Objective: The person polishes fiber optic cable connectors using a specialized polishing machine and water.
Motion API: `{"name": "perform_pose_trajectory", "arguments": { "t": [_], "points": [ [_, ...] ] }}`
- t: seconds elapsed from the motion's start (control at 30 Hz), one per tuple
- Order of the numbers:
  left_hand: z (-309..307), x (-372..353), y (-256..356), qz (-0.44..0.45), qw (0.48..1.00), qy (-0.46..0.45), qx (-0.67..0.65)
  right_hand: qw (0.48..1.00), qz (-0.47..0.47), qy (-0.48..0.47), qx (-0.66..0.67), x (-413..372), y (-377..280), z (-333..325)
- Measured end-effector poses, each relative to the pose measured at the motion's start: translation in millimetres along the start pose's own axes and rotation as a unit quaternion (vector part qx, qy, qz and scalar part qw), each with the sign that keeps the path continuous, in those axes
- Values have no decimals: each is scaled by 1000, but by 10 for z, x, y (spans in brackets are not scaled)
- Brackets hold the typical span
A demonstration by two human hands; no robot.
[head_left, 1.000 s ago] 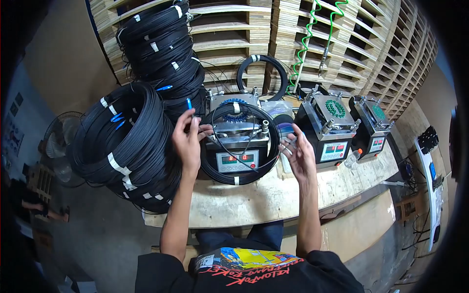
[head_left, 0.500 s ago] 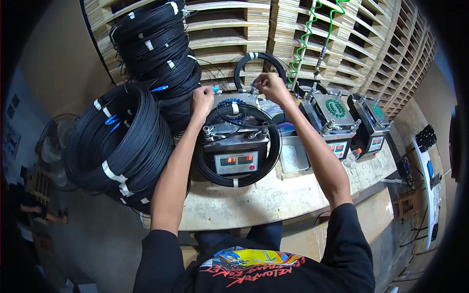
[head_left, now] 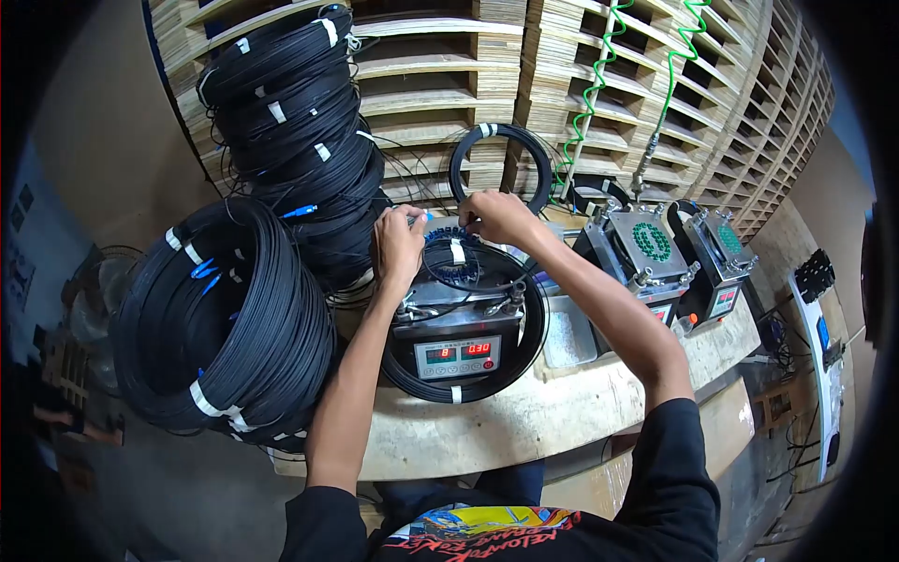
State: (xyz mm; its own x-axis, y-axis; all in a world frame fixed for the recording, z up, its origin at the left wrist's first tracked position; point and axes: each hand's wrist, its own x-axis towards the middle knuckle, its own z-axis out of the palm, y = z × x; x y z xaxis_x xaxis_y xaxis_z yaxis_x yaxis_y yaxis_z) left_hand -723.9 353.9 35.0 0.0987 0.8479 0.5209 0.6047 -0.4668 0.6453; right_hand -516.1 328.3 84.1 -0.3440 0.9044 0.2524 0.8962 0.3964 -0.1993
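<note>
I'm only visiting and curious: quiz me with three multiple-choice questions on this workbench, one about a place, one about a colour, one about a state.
1. Where are the left hand and right hand?
A) at the top rear of the nearest machine
B) on the floor
C) in the lap

2. What colour are the hanging spiral hoses?
A) red
B) green
C) yellow

3. The nearest machine's display is:
A) dark
B) lit with red digits
C) covered by a cloth

Answers: 1 A, both hands reach over the machine's top; 2 B, the coils are bright green; 3 B, red numbers glow on the panel.
</note>
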Motion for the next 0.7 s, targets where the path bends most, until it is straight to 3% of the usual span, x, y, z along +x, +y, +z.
{"name": "perform_pose_trajectory", "arguments": {
  "t": [0.13, 0.27, 0.33, 0.4, 0.47, 0.53, 0.6, 0.67, 0.7],
  "points": [
    [4, 20, -6, -16, 1000, -3, -20, 981, -55, -79, -170, 201, -264, -111],
    [-3, 0, 24, -42, 999, -1, -15, 969, -77, -103, -210, 278, -351, -77],
    [-5, -1, 4, -40, 999, -12, -10, 976, -67, -109, -177, 325, -157, 12],
    [-13, -18, 10, -38, 999, -20, -6, 992, -19, -119, -48, 356, -48, -12],
    [-16, -32, 38, 9, 1000, 25, 11, 989, -25, -136, -48, 391, -78, -149],
    [-39, -28, 68, 0, 1000, 12, 13, 975, 97, -198, 10, 430, -179, -227],
    [-66, -33, 81, -12, 1000, -4, 18, 976, 101, -194, 20, 409, -186, -140],
    [-74, -45, 116, -12, 1000, -7, 18, 994, 29, -86, -64, 356, -142, 35],
    [-72, -32, 91, 3, 1000, -12, 12, 993, 37, -100, -42, 369, -88, 93]
  ]
}}
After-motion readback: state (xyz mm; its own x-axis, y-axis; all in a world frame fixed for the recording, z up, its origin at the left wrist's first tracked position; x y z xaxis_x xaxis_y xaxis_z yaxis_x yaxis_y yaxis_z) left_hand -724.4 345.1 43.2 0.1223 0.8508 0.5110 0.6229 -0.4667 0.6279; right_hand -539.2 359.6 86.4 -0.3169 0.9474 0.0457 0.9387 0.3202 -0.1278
